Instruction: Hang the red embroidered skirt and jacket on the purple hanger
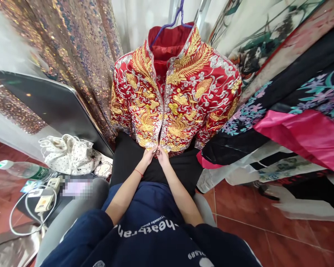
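Observation:
A red jacket [180, 98] with gold and silver embroidery hangs upright in front of me on a purple hanger [169, 25]. Its stand collar is spread, while the two front edges come close together lower down. At the bottom of the front opening, my left hand [149, 155] pinches the hem on one side. My right hand [163, 155] pinches the hem just beside it, and the fingertips of both hands nearly meet. What lies between the fingertips is too small to make out. Black cloth [125, 159] covers my lap under the hem.
Sequined fabric [91, 48] and a dark panel [44, 100] stand at the left. Below them are a white dotted cloth bag [69, 154], a plastic bottle [22, 168] and a power strip [46, 198] with its cord. Black floral garments [303, 96] crowd the right.

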Available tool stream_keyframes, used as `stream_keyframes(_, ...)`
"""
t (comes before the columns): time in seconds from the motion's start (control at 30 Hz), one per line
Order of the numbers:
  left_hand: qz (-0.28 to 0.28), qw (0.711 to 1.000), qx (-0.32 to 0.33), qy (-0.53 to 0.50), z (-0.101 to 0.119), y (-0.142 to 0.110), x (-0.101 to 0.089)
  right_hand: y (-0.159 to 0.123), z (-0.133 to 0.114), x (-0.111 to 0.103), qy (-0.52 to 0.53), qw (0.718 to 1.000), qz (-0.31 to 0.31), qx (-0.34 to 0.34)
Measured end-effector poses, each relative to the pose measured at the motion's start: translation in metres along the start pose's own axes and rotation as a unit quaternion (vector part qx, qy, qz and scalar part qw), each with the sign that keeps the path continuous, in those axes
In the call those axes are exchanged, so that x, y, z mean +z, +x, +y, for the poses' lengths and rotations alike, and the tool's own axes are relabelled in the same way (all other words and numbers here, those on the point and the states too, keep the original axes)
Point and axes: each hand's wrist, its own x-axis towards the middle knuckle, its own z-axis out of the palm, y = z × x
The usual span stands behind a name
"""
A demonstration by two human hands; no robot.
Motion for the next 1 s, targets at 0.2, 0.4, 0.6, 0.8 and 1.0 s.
stream_keyframes(0.2, 0.01, 0.999, 0.026, 0.025, 0.001, -0.002, -0.004, -0.009, -0.001, 0.012, 0.003, 1.0, 0.019, 0.01)
stream_keyframes(0.4, 0.032, 0.997, 0.031, 0.061, 0.001, -0.001, -0.008, -0.021, -0.001, 0.028, -0.022, 0.998, 0.054, 0.036)
stream_keyframes(0.6, 0.04, 0.995, -0.005, 0.089, 0.001, 0.002, -0.015, -0.034, -0.004, 0.049, -0.142, 0.984, 0.039, 0.1)
stream_keyframes(0.8, 0.015, 0.996, -0.016, 0.082, 0.001, 0.008, -0.018, -0.045, -0.029, 0.048, -0.327, 0.943, -0.013, 0.059)
stream_keyframes(1.0, 0.005, 0.999, 0.011, 0.031, 0.002, 0.01, -0.018, -0.055, -0.051, 0.036, -0.501, 0.865, -0.004, -0.029)
